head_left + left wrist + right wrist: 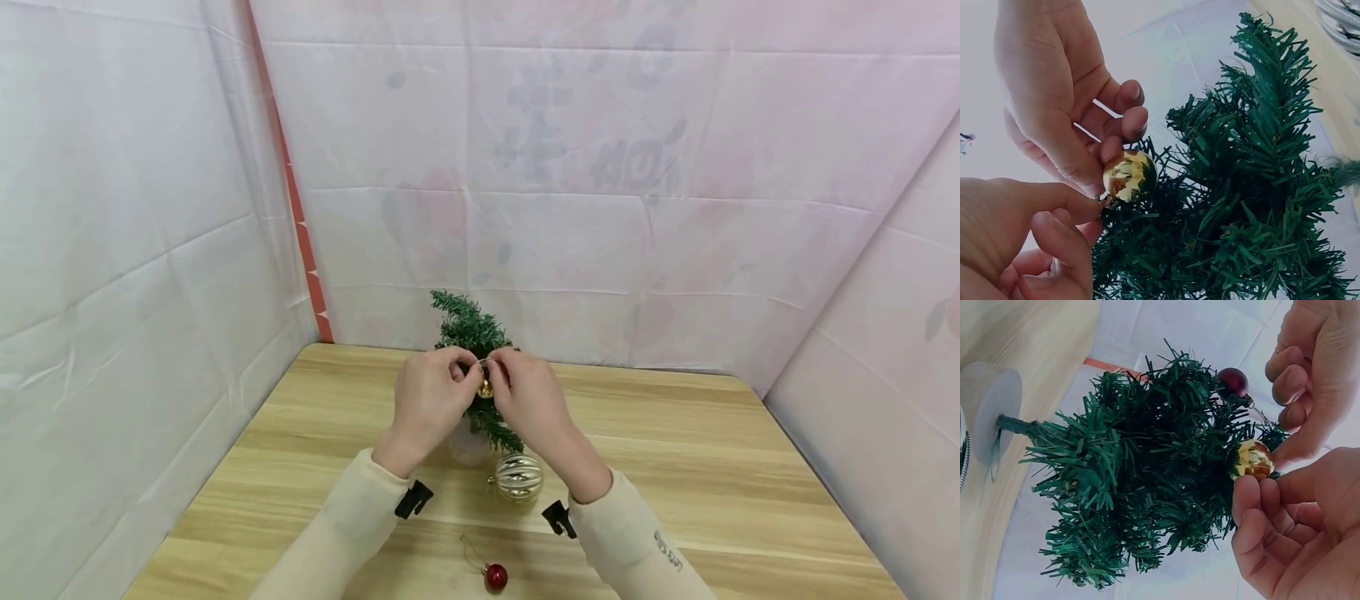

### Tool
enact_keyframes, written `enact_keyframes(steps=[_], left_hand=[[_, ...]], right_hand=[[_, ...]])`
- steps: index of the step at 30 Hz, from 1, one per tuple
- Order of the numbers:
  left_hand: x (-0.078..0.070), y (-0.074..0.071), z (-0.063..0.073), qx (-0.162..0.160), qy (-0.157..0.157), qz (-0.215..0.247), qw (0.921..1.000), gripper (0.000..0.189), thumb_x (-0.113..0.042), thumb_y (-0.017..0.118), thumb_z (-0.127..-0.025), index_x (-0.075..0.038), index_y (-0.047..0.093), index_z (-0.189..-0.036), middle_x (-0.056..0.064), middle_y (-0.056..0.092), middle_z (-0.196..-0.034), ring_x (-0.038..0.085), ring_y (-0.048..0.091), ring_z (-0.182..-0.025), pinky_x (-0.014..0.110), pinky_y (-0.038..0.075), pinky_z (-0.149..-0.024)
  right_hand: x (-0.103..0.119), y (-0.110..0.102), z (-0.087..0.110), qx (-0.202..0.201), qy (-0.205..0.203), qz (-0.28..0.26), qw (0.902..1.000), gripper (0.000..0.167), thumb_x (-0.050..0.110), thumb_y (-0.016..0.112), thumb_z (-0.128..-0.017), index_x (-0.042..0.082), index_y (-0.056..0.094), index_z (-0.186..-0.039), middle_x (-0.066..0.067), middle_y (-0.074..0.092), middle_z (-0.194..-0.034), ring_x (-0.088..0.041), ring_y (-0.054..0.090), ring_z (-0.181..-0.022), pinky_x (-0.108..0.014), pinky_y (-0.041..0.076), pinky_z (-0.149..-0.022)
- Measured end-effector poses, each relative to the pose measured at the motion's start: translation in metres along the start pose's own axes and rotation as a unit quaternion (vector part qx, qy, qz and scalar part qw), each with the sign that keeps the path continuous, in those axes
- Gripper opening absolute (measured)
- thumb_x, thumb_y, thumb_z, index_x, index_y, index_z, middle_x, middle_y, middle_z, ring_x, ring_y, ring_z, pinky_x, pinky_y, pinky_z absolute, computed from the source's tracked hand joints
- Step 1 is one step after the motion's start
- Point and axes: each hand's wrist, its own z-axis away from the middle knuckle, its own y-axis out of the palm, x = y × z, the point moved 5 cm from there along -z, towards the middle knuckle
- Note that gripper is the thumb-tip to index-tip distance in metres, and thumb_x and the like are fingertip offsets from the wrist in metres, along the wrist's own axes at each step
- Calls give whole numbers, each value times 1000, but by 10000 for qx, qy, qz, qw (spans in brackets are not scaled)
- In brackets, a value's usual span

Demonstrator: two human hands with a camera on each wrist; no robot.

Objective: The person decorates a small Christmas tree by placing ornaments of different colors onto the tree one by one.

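Gold bauble [486, 389] hangs on the near side of the green tree [472, 325], its cord [484, 361] pinched by the left hand [431, 400] and right hand [533, 404]. On the surface [675, 433], 1 ribbed ball [519, 477] lies near the tree, 1 red bauble [496, 577] farther from it.

The tree [471, 321] stands on the table [675, 450], a cloth wall [570, 225] behind it. Before the tree, the first bauble [486, 387] hangs between the left hand [429, 398] and right hand [531, 402]. A second bauble [518, 477] lies before the tree's base [469, 446], rightward; a third bauble [496, 577] lies nearer the person, between the forearms [348, 512].
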Motion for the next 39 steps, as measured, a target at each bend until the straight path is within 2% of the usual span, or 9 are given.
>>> enact_keyframes(steps=[5,12,19,23,28,32,39], left_hand=[[0,0,3,-61,89,-110,9999,8,-16,77,-94,-13,81,-89,-6,60,-58,4,42,-45,22,32,-43],[1,2,8,-43,32,-179,9998,6,-18,79,-93,-13,82,-90,-7,61,-58,4,43,-45,23,35,-43],[7,4,14,-228,137,-42,9996,12,-18,81,-91,-12,81,-101,-7,65,-62,0,45,-47,22,39,-48],[9,5,21,-365,209,132,9990,15,-17,80,-92,-11,80,-105,-7,70,-67,0,53,-51,21,45,-52],[9,4,29,-772,421,20,9961,10,-16,80,-93,-12,80,-102,-5,75,-76,5,66,-60,22,51,-56],[8,2,29,-1056,498,-58,9931,12,-18,80,-93,-12,81,-103,-3,75,-81,8,68,-64,25,52,-57],[13,3,36,-1202,543,-250,9909,14,-19,83,-91,-12,81,-103,2,77,-88,16,72,-72,31,56,-59]], right_hand=[[-1,0,2,-12,-39,36,10000,14,6,64,-104,1,76,-102,-4,68,-73,-8,48,-55,-25,44,-55],[-2,-1,6,-79,-14,-29,10000,14,6,65,-103,2,79,-103,-1,67,-71,-5,45,-53,-22,41,-52],[0,-6,9,-120,-37,-147,9998,14,6,67,-100,2,80,-106,-1,67,-69,-5,43,-51,-22,38,-50],[-1,-7,12,-139,47,-196,9997,17,7,68,-100,2,79,-112,1,65,-66,-4,40,-48,-21,35,-48],[-4,-10,16,-144,152,-290,9994,22,9,68,-101,2,77,-120,6,58,-59,-2,38,-44,-22,32,-45],[-6,-11,18,-200,155,-334,9991,22,9,69,-101,2,77,-120,8,50,-55,-2,34,-43,-22,29,-44],[-9,-9,27,-323,-101,-427,9985,20,8,70,-99,2,78,-116,10,51,-55,2,34,-45,-21,31,-45]])
